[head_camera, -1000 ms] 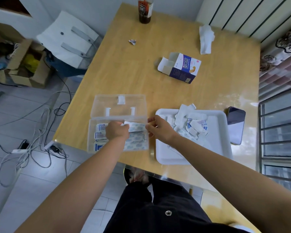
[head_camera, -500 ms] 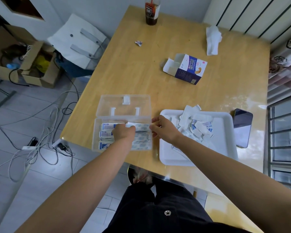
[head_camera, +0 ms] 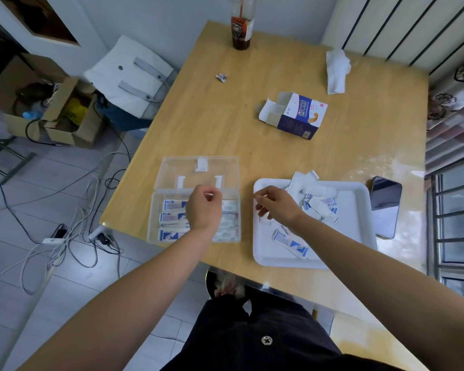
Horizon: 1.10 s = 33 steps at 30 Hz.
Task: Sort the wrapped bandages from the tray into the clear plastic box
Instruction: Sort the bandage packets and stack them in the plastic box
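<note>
Clear box point(head_camera: 198, 170) sits at the near left of the table point(head_camera: 212, 116), lid flipped open and lying flat on the far side. The base holds wrapped bandages point(head_camera: 172, 206) laid flat in rows.

Left hand point(head_camera: 204, 207) hangs over the middle of the box base, back of the hand toward the camera and fingers curled under. I can't tell whether it is pinching anything.

Right hand point(head_camera: 276, 204) is over the far left part of the white tray point(head_camera: 354, 228). Its fingers are loosely bent and spread, with nothing visible in them.

The tray is just right of the box, not touching it. There is a loose pile of bandages point(head_camera: 319, 204) in its far half, some sticking up over the far rim. One single bandage point(head_camera: 289, 243) lies flat near the front edge, apart from the pile.

Rest of the table:
- phone point(head_camera: 385, 207), face up, just right of the tray
- opened cardboard carton point(head_camera: 298, 115) on its side, mid table
- crumpled tissue point(head_camera: 336, 70), far right
- small crumpled wrapper point(head_camera: 221, 77), far left of centre
- drink cup point(head_camera: 241, 28) with a straw, at the far edge
</note>
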### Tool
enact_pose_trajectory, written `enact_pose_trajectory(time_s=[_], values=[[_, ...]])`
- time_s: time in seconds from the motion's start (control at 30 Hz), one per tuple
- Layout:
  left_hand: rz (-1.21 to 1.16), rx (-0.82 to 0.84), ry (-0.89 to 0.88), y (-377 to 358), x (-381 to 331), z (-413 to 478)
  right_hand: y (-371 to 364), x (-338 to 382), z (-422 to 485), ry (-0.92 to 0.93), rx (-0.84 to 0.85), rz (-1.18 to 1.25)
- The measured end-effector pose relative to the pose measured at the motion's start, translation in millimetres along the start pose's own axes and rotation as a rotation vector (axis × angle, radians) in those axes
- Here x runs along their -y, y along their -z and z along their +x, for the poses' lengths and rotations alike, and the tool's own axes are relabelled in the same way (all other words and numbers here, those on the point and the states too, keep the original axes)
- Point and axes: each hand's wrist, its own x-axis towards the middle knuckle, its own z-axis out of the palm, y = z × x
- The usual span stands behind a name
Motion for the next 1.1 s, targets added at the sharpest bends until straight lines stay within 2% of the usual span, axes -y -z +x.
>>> enact_pose_trajectory(time_s=[0.13,0.27,0.47,0.6,0.77,0.9,1.0,1.1], values=[[0.068,0.345,-0.199,-35.3,-22.0,-14.9,45.2,-30.7,-1.0,-0.066,-0.151,-0.173],[0.225,0.683,-0.152,-75.8,-19.3,-23.5,74.5,-59.1,-7.0,-0.129,-0.231,-0.423],[0.555,0.703,-0.133,-109.3,-8.2,-22.4,73.7,-82.2,-6.1,-0.099,-0.206,-0.725],[0.558,0.668,-0.108,-118.7,-5.0,-16.9,75.2,-83.8,-1.2,-0.043,-0.167,-0.781],[0.527,0.656,-0.066,-122.7,-4.8,-15.4,81.5,-84.8,0.4,-0.013,-0.099,-0.654],[0.453,0.678,0.011,-122.3,-3.3,-11.8,101.2,-82.5,3.1,-0.087,-0.119,-0.229],[0.293,0.610,0.045,-123.5,-4.8,-10.9,114.5,-78.3,-1.1,-0.149,-0.130,0.073],[0.008,0.623,0.116,-128.7,-13.5,-16.1,115.6,-75.4,-3.4,-0.169,-0.043,0.196]])
